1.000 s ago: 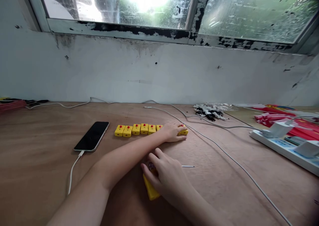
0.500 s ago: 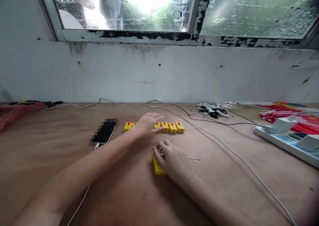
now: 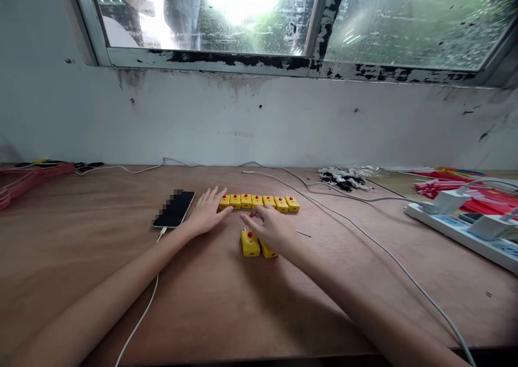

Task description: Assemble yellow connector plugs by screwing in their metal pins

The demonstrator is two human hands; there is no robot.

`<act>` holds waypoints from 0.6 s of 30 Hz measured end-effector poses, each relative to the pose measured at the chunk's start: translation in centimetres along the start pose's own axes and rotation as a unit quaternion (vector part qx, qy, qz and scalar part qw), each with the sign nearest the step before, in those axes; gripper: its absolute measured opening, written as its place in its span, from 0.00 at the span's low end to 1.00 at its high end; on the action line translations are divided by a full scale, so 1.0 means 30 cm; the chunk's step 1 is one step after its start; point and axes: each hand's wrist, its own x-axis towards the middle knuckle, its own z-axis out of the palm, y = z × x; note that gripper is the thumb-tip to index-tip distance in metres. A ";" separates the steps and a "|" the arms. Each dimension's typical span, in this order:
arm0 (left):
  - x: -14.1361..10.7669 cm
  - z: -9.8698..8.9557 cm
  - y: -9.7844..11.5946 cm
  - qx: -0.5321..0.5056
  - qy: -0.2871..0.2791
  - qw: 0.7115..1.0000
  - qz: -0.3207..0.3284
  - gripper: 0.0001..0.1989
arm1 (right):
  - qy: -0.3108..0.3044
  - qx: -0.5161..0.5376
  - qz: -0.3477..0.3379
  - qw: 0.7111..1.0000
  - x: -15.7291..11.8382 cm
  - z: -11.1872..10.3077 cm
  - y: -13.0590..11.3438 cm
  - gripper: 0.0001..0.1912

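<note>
Several yellow blocks with red tops (image 3: 246, 201) stand side by side in a row on the wooden table. My left hand (image 3: 206, 211) is at the row's left end, fingers spread, with nothing in it. Nearer to me, a yellow block with a red knob (image 3: 250, 244) stands beside another yellow block (image 3: 268, 250). Over that second block is my right hand (image 3: 270, 225), its fingers bent together; whether it holds something small is hidden. Just right of this hand lies a thin metal rod (image 3: 303, 233).
A black phone (image 3: 175, 210) with a white cable lies at the left. Black and white parts (image 3: 346, 179) are piled at the back. A white power strip (image 3: 461, 232) and red-pink items (image 3: 485, 199) are at the right, pink strands (image 3: 36, 177) far left.
My left hand has moved left along the row, uncovering blocks. My right hand has lifted off the near block and moved slightly forward; two near blocks now show.
</note>
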 end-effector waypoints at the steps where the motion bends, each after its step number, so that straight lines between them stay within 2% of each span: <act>1: -0.028 -0.028 0.017 -0.012 0.009 1.000 0.027 0.33 | 0.015 0.045 -0.004 0.999 0.022 -0.024 0.016 0.17; 2: -0.061 -0.053 0.036 -0.055 0.019 0.996 0.069 0.32 | 0.044 0.092 -0.010 0.995 0.044 -0.049 0.029 0.15; 4: -0.129 -0.088 0.076 -0.130 -0.022 0.986 0.106 0.33 | 0.127 0.221 0.003 0.967 0.082 -0.093 0.043 0.14; 6: -0.182 -0.092 0.112 -0.156 -0.069 0.979 0.115 0.32 | 0.204 0.378 0.018 0.903 0.099 -0.117 0.031 0.16; 8: -0.210 -0.073 0.133 -0.177 -0.099 0.971 0.129 0.27 | 0.183 0.531 0.010 0.827 0.090 -0.117 -0.003 0.15; 11: -0.216 -0.038 0.136 -0.201 -0.102 0.964 0.139 0.23 | 0.118 0.660 0.006 0.742 0.048 -0.082 -0.065 0.14; 12: -0.214 -0.031 0.133 -0.206 -0.102 0.963 0.139 0.23 | 0.111 0.675 0.001 0.729 0.033 -0.065 -0.080 0.14; 14: -0.212 -0.026 0.129 -0.211 -0.104 0.962 0.138 0.22 | 0.100 0.685 -0.008 0.722 0.008 -0.036 -0.101 0.14; 18: -0.217 -0.034 0.133 -0.205 -0.106 0.965 0.126 0.22 | 0.091 0.667 -0.008 0.739 -0.014 -0.015 -0.111 0.14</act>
